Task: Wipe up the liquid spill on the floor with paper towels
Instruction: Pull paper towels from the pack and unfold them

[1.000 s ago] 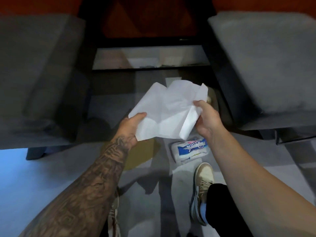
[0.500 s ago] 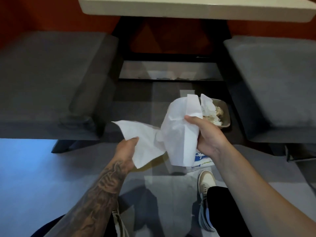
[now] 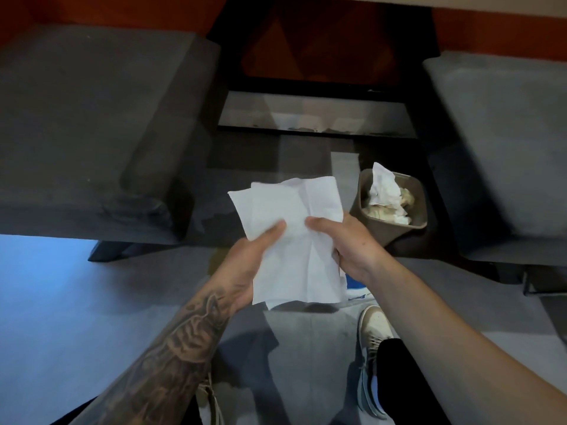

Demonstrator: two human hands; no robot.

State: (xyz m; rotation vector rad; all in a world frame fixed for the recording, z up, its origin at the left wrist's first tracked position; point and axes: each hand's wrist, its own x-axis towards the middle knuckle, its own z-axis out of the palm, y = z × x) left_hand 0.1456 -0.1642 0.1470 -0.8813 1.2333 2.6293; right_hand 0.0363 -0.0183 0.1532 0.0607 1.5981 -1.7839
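Observation:
A folded white paper towel (image 3: 291,240) hangs in front of me above the grey floor. My left hand (image 3: 251,259) grips its left edge, thumb on top. My right hand (image 3: 346,243) grips its right edge, thumb pressed onto the sheet. The two thumbs lie close together. The towel and my hands hide the floor below them, so the spill does not show clearly. A blue and white towel pack (image 3: 356,286) peeks out under my right wrist.
A small tan bin (image 3: 395,231) with crumpled used towels stands on the floor at the right. Grey upholstered seats (image 3: 92,124) flank the gap left and right. A black table frame (image 3: 319,84) spans the back. My shoes (image 3: 372,332) stand below.
The sheet was spread wide between my hands. It is now folded over, and my hands have come together at its middle.

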